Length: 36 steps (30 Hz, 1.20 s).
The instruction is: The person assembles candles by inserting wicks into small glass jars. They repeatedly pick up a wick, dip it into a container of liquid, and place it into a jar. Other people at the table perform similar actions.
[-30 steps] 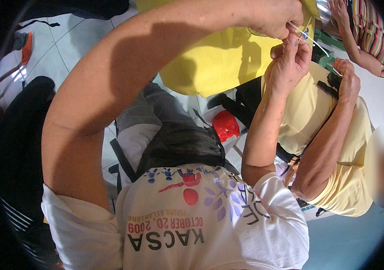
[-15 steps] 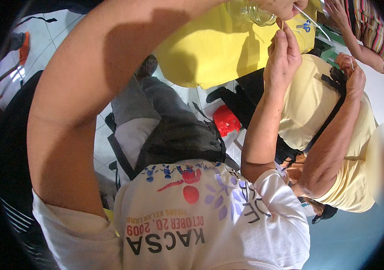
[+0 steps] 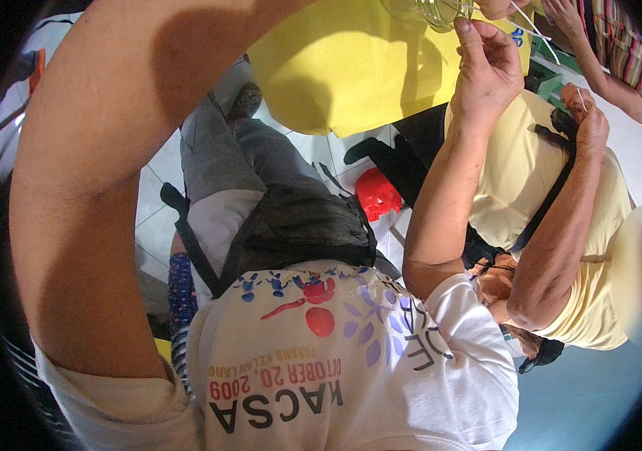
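Observation:
At the top edge, a clear glass jar [image 3: 438, 13] lies tipped over the yellow tabletop [image 3: 336, 83], its mouth towards my hands. Only part of my left hand [image 3: 495, 7] shows, cut off by the picture's edge. Thin white strands [image 3: 534, 31] stick out from it to the right. Close to the jar's mouth is my right hand [image 3: 492, 64], its thumb and fingers drawn together by a thin white strand that runs at the jar's rim. The tips are small and partly hidden.
Beside my right arm, a person in a pale yellow top holds a thin white strand in a hand [image 3: 588, 120]. Another person's hand [image 3: 561, 16] and striped sleeve are at the far right. A blue item [image 3: 517, 36] lies on the table; a red item [image 3: 378, 194] is lower down.
My right hand has turned and shifted slightly right, its fingers more curled. My left arm has moved left and up, with more of my left hand leaving the picture.

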Each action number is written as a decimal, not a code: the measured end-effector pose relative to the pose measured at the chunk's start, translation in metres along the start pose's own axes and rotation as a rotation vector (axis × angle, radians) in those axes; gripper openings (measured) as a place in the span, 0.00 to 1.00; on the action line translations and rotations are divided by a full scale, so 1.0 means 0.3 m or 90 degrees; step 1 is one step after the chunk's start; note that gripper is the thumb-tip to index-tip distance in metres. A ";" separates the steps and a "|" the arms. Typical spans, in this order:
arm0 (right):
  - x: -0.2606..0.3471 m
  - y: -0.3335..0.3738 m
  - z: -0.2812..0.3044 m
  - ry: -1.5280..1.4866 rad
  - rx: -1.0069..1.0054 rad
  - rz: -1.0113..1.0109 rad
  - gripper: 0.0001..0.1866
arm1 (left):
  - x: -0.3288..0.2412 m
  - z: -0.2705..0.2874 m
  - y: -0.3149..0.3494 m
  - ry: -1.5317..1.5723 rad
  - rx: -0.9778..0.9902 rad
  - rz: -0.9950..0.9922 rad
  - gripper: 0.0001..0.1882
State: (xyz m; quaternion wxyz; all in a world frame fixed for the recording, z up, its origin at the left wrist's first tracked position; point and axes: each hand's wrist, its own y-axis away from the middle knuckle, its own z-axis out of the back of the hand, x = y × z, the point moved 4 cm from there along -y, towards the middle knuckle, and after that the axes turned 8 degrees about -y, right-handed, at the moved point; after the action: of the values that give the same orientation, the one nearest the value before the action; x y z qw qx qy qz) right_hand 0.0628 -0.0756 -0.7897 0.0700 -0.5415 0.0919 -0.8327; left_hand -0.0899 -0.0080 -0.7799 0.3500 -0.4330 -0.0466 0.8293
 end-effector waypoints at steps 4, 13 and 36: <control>0.015 -0.008 -0.009 0.044 0.001 -0.009 0.07 | -0.003 0.009 0.012 0.020 0.017 0.006 0.12; 0.036 -0.013 -0.025 0.044 0.029 -0.058 0.09 | -0.017 0.027 0.037 0.014 0.016 0.047 0.11; 0.133 -0.036 0.015 0.023 -0.018 -0.027 0.06 | -0.159 0.065 0.172 0.247 -0.200 0.207 0.11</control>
State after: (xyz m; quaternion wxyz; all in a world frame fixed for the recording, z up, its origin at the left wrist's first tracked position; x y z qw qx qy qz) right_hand 0.0507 -0.0740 -0.7501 0.0426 -0.5289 0.0933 -0.8425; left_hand -0.1143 -0.0720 -0.7547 0.1437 -0.6341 -0.0365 0.7589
